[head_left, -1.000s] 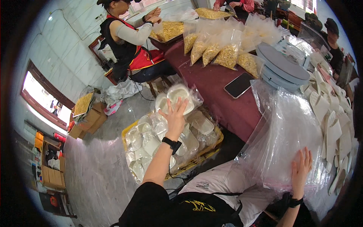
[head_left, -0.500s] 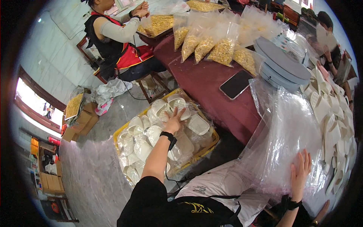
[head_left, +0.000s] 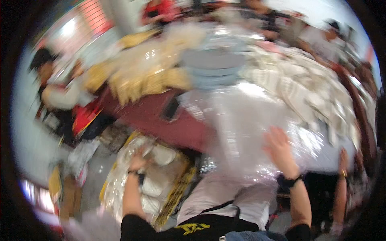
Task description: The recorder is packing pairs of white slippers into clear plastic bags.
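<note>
Much of the head view is smeared by motion. My left hand [head_left: 138, 161], with a dark band on its wrist, reaches down into a yellow crate [head_left: 177, 197]. White slippers [head_left: 153, 185] in clear plastic fill the crate, and the hand is over them. Blur hides its fingers, so any hold on a slipper cannot be told. My right hand [head_left: 280, 152] lies with fingers stretched out at the right side of a stack of clear plastic bags [head_left: 237, 128]. The stack spreads over the table edge in front of me, close to my lap.
A pile of white slippers [head_left: 293, 86] covers the table's right. Grey round-topped containers [head_left: 213, 68] stand behind the bags. Bags of yellow pieces [head_left: 132, 82] and a phone [head_left: 171, 109] rest on the dark red tablecloth [head_left: 189, 130]. Co-workers sit around; one person's hand [head_left: 343, 160] is at right.
The view has swung to the right and up, showing more of the table and people. My left hand stays over the crate, my right hand on the bags.
</note>
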`<state>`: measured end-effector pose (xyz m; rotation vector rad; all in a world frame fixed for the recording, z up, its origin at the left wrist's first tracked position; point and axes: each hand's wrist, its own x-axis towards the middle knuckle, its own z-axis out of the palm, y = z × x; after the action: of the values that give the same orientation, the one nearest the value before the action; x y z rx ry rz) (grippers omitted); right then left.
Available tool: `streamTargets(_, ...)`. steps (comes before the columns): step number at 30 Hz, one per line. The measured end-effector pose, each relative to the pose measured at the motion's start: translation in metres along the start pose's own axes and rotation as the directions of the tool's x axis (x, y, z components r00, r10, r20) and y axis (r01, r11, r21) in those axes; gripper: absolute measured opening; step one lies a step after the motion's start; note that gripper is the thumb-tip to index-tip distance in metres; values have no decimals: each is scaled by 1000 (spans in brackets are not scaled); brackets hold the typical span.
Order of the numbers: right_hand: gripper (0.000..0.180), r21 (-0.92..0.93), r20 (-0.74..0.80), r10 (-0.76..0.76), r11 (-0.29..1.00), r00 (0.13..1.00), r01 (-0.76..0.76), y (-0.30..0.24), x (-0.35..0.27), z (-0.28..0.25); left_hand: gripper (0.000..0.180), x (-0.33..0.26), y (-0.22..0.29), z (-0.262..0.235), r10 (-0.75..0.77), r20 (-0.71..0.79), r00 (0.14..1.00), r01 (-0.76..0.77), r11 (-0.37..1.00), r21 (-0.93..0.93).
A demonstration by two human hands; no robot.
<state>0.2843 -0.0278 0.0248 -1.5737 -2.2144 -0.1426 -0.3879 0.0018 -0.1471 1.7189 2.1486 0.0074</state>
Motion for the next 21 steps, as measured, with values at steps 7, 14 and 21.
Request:
streamTargets(7, 64, -108, -67, -67, 992, 996, 60, -19, 2, -5, 100, 17, -96, 18, 287, -171, 943, -250, 946, 207)
streamTargets(14, 58, -119, -134, 108, 985, 985, -124, 41, -28, -65, 85, -65, 179, -62, 179, -425, 887, -308, 917, -255)
streamTargets(21, 65, 657, -364, 648, 687, 669, -309, 153, 23, -70, 59, -177, 317, -102, 778, -439, 450, -888, 445, -121)
